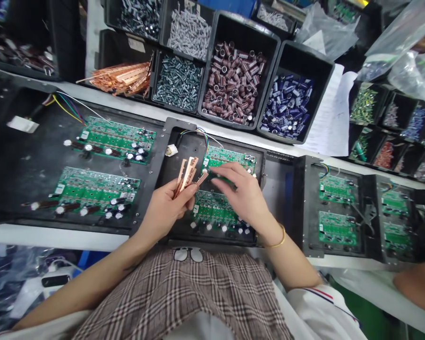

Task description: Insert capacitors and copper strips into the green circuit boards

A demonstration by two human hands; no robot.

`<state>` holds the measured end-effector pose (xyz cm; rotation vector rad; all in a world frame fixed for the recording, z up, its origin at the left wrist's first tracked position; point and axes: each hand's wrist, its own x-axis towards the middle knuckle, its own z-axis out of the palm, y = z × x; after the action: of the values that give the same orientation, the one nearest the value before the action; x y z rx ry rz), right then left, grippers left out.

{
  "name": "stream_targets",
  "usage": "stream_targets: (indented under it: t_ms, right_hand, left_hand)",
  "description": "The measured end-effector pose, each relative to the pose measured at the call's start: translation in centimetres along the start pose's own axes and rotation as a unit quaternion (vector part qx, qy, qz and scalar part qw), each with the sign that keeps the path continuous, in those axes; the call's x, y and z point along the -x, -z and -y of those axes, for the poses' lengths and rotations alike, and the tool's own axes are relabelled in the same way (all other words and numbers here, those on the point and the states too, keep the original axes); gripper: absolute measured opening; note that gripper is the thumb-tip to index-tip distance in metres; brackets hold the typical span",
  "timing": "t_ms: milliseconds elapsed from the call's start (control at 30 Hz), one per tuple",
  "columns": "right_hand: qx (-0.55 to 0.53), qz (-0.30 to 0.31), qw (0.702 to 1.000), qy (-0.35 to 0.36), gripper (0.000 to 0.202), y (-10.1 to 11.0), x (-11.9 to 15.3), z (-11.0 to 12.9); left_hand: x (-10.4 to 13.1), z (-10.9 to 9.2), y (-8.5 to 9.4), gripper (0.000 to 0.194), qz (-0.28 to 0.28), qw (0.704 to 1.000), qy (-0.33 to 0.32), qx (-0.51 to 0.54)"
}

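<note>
Strips [188, 175] above tray [168, 169]; circuit boards [216, 204] inside; component bins [306, 61] behind; paper sheets [330, 118] right of bins

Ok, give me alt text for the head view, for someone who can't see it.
A person's left hand holds copper-coloured strips above a black tray with green boards; the right hand, open, hovers close by. Behind stand black bins of small parts, many brown or blue.

Brown plaid apron [184, 295], gold bangle [282, 238], stripe-trimmed white sleeve [313, 309].
</note>
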<state>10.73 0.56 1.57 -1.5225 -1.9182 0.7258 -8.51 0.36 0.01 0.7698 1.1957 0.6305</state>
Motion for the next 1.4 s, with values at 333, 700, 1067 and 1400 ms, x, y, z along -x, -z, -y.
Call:
stream_targets:
  t_ms: [333,700,1067,1400]
  right_hand:
    - [-0.41,-0.049,0.897,-0.159,0.011,-2.2,3.6,3.1]
    - [0.161,0.053,0.985,0.022,0.025,-2.8,6.3,0.9]
    - [0.308,0.086,0.945,0.073,0.017,-4.8,6.4,0.3]
    - [0.191,-0.052,0.944,0.264,0.022,0.0,8.4,3.1]
  left_hand:
    - [3.9,0.2,-1.7,0.025,0.028,0.995,-0.091,-0.013]
    - [2.3,0.6,1.1,0.025,-0.026,0.988,-0.14,-0.059]
    - [2.8,1.8,1.3,0.026,0.03,0.997,-0.034,-0.062]
    - [3.4,0.5,1.0,0.031,0.274,0.93,0.243,0.036]
